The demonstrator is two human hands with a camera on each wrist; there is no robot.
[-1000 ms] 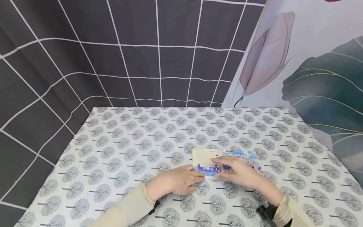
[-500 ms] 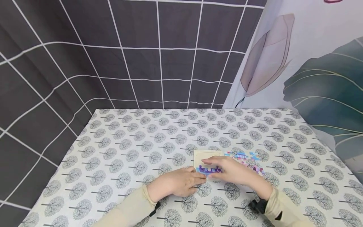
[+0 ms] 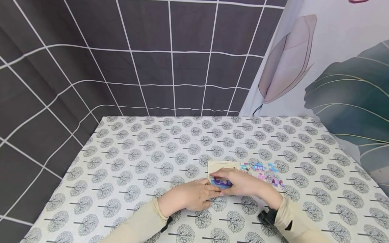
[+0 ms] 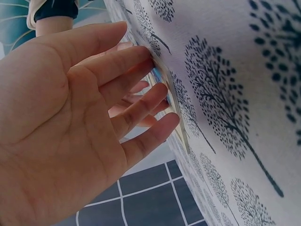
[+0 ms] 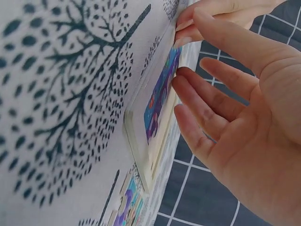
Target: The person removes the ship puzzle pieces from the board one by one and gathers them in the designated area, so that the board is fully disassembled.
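A shallow pale wooden puzzle tray (image 3: 223, 163) lies on the table, with joined purple and blue jigsaw pieces (image 5: 161, 96) along its near side. At the tray's near left corner my left hand (image 3: 194, 196) rests its fingertips, the fingers loosely bent and gripping nothing. My right hand (image 3: 244, 183) reaches over the tray from the right and partly hides the pieces. In the right wrist view its fingers are slightly curved, with fingertips at the joined pieces. No piece shows between thumb and fingers. The left wrist view gives the left palm (image 4: 70, 99) beside the tray edge (image 4: 175, 101).
Several loose jigsaw pieces (image 3: 259, 166), pink, blue and purple, lie just right of the tray. A white cloth with a tree print (image 3: 152, 155) covers the table. Dark gridded fabric (image 3: 191, 69) hangs behind it, and a leaf-print curtain (image 3: 349, 98) at the right.
My right hand has moved left across the tray, from its right edge to over the joined pieces, bringing its thumb near the left fingertips. The left hand stays at the corner.
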